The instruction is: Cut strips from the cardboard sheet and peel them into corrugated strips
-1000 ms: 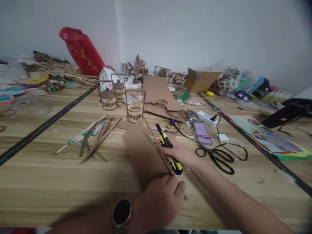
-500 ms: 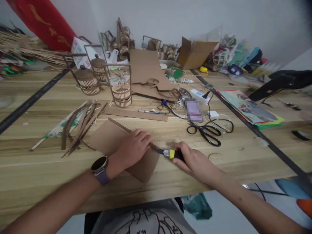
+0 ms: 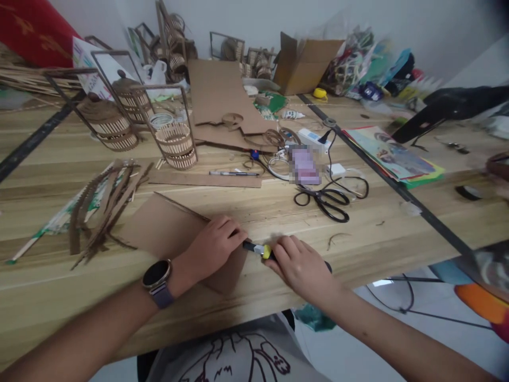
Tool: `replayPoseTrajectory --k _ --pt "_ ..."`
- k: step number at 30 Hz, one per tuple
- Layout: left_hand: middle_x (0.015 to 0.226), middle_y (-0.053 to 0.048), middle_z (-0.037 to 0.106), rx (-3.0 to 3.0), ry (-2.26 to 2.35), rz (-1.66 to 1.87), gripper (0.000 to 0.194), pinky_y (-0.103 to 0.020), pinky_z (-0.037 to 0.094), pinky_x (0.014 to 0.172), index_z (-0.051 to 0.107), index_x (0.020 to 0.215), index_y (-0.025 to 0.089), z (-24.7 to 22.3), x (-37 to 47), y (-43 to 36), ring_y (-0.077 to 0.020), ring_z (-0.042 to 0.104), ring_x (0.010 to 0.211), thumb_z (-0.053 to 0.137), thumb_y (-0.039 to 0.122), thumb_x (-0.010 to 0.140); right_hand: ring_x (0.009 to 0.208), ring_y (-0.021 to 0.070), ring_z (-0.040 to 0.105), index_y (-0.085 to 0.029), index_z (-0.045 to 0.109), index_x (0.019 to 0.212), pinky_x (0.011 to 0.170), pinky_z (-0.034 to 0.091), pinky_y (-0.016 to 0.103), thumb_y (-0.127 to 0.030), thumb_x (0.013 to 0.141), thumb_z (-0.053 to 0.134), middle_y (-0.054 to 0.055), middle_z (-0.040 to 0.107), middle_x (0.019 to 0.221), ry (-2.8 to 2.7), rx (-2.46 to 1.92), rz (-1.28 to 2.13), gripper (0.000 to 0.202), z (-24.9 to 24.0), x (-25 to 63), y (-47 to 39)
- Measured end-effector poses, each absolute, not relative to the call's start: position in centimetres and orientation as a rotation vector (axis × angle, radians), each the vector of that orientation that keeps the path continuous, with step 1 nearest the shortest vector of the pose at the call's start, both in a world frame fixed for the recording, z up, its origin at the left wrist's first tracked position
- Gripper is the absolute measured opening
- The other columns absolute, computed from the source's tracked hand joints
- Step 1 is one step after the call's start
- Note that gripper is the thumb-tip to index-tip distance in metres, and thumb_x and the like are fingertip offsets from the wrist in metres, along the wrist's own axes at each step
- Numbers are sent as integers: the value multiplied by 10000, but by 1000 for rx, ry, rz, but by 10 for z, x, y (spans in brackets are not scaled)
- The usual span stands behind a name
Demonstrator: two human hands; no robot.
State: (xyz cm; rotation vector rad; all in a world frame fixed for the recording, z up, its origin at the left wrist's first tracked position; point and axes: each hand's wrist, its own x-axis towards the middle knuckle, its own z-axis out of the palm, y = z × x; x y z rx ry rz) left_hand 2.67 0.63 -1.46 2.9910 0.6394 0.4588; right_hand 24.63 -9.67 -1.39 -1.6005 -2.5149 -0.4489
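Note:
My left hand, with a watch on its wrist, bears down on a brown sheet of cardboard, its fingers closed at the sheet's far edge. A thin dark strip runs along that edge; whether it is cut loose I cannot tell. Wrapped in my right hand is a black and yellow utility knife, its front end close to my left fingertips at the sheet's right side. The blade tip cannot be made out. Beyond the sheet lies a flat cardboard strip with a pen over it.
Black scissors lie right of centre, near a phone and cables. To the left is a pile of brown strips. Small slatted buckets with tall handles stand behind. A cardboard box and larger cardboard sit at the back.
The knife in my right hand has shifted slightly left relative to the sheet, and that hand has turned more palm-down. My left hand stays on the cardboard. The whole view has swung to the right.

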Motion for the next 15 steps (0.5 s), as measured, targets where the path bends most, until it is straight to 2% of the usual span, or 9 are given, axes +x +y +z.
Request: replayPoseTrajectory --k 8,15 --pt "905 -73 634 3013 564 512 174 -355 498 789 669 989 125 -18 24 3 -222 526 856 498 119 961 814 238 568 -161 603 941 703 475 350 -452 963 484 94 609 876 -2616 -1557 -307 315 -11 257 -88" --pt "949 -81 662 3031 562 455 207 -363 498 804 659 973 118 -18 23 1 -214 552 866 452 111 980 811 235 561 -167 613 931 677 471 334 -461 975 447 83 575 844 -2709 -1384 -263 341 -9 270 -70"
